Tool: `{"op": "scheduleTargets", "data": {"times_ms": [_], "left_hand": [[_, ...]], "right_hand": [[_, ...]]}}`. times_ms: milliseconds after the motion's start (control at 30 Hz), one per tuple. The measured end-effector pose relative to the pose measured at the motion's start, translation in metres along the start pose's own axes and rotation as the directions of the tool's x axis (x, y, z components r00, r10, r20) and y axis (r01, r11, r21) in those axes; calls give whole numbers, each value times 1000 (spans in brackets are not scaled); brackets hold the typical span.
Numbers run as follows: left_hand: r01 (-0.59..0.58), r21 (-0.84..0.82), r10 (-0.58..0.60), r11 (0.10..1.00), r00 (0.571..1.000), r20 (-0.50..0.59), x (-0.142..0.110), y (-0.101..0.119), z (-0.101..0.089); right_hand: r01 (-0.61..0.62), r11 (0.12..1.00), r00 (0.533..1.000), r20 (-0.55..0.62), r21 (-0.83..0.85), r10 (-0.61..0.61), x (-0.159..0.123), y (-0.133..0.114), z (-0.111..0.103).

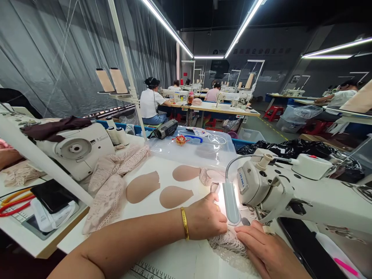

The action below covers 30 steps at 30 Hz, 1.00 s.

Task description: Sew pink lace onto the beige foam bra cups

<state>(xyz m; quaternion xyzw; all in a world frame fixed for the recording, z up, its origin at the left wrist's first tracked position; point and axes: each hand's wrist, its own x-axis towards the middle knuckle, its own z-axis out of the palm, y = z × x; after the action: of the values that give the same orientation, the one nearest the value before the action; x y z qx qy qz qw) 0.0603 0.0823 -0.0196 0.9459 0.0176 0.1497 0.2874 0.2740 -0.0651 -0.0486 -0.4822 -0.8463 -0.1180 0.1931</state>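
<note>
My left hand [205,217], with a gold bracelet at the wrist, is closed beside the lamp head, its fingers curled at the pale pink lace fabric [228,244]. Its fingertips are partly hidden, so what they grip cannot be made out. My right hand [261,242] lies with fingers stretched out on the same lace, just in front of the sewing machine [255,186]. A lit gooseneck lamp [231,203] hangs over the work and hides part of it. Left of my hands lie brown cup-shaped pieces [176,196] on the white table.
More lace [107,193] is heaped at the left. Behind the pieces stands a clear plastic box lid [194,145] with small items on it. A black phone [299,244] lies right of my right hand. Other people sit at sewing machines farther back.
</note>
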Motion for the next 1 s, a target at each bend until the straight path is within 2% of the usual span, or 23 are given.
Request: {"op": "scheduleTargets", "data": {"times_ms": [67,133,167,233,300,367,600,767,833,900,1000], "left_hand": [[-13,71,15,997,999,-34,0,-2,4],[-93,243,111,966,992,-58,1,-8,12],[-147,359,178,922,982,-55,1,-11,16],[-232,582,302,779,953,-24,2,-18,24],[-237,716,363,657,932,-24,3,-22,32],[-206,758,365,619,930,-44,4,-23,37],[-142,755,259,640,965,-37,8,-19,46],[-159,715,228,681,974,-1,6,-20,43],[-190,674,214,714,976,48,5,-19,35],[-209,623,190,753,977,99,3,-17,24],[-155,580,98,799,987,129,1,-10,8]], "right_hand": [[-25,1000,1000,3,7,25,-1,0,1],[-58,998,998,3,-4,58,-3,1,3],[-79,997,997,2,-18,79,-4,1,3],[-124,991,992,-3,-59,124,-7,4,5],[-155,981,988,-21,-120,153,-11,7,9],[-173,971,985,-30,-163,171,-16,12,15],[-358,921,933,-87,-153,348,-21,18,33],[-335,932,940,-109,-136,322,-18,15,31],[-326,936,942,-133,-134,309,-18,16,29],[-258,954,960,-152,-156,235,-18,16,25],[-194,961,974,-159,-199,163,-13,11,15]]}}
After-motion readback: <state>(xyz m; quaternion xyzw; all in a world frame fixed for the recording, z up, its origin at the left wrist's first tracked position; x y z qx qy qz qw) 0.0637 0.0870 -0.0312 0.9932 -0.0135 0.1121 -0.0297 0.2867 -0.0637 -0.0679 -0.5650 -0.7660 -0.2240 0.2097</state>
